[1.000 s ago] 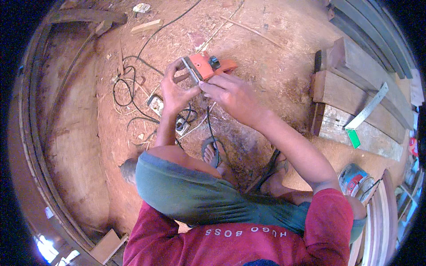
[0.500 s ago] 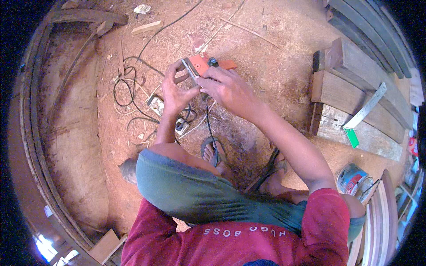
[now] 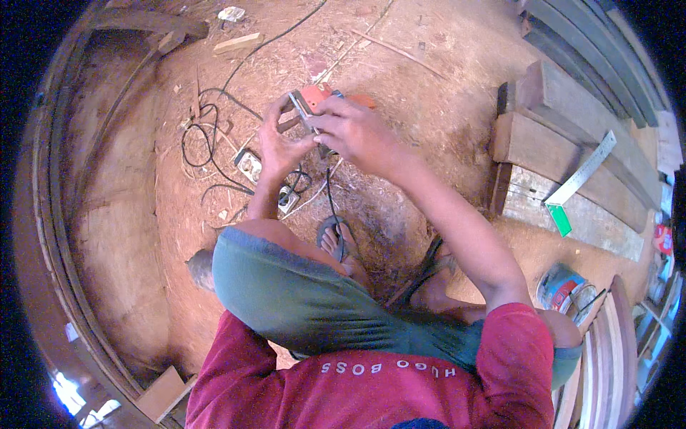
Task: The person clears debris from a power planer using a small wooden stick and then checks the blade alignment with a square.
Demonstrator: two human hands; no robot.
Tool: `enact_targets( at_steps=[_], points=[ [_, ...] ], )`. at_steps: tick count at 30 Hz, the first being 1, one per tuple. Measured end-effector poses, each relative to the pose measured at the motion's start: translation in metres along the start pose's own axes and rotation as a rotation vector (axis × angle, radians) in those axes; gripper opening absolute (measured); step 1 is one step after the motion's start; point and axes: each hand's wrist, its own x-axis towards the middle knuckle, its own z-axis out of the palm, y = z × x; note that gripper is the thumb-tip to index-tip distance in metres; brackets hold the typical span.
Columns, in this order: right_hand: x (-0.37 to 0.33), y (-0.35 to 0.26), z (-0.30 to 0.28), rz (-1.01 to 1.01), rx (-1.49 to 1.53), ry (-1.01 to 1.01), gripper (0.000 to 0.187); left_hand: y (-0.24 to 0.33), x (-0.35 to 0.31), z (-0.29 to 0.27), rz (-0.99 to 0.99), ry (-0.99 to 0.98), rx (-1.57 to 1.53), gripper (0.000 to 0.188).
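Observation:
Between my hands is an orange electric planer (image 3: 313, 94) with a flat metal edge facing me and a black cord hanging below it. My left hand (image 3: 277, 146) is curled round its left side, with the thumb reaching toward the near end. My right hand (image 3: 361, 136) lies over the right side, fingers bent and pressed against the metal part. The palm and fingers of that hand hide much of the planer's body. Whether a small part is pinched between the right fingertips cannot be made out.
A power strip (image 3: 249, 165) and tangled black cable (image 3: 200, 136) lie on the dusty floor at left. Thick timber beams (image 3: 572, 154) are stacked at right, with a green-handled try square (image 3: 559, 219) on them. A paint can (image 3: 561, 286) stands near curved wooden strips (image 3: 607, 350).
The right hand has shifted slightly left and its fingers now cover more of the planer, including most of the dark knob. The left hand keeps its grip; the whole view has moved a little.

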Motion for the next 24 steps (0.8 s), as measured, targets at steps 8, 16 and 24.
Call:
enact_targets(
  at_steps=[8,16,24],
  points=[
    [-0.003,0.008,0.001,0.121,0.289,0.005,0.023,0.002,-0.001,0.003,-0.019,0.021,-0.062,0.087],
    [-0.003,-0.001,-0.014,-0.204,-0.33,0.031,0.024,0.001,-0.002,0.001,-0.034,-0.006,-0.087,0.085],
    [-0.003,0.004,-0.011,-0.242,-0.211,0.05,0.022,-0.001,-0.004,0.0,-0.009,0.002,-0.055,0.088]
  ],
)
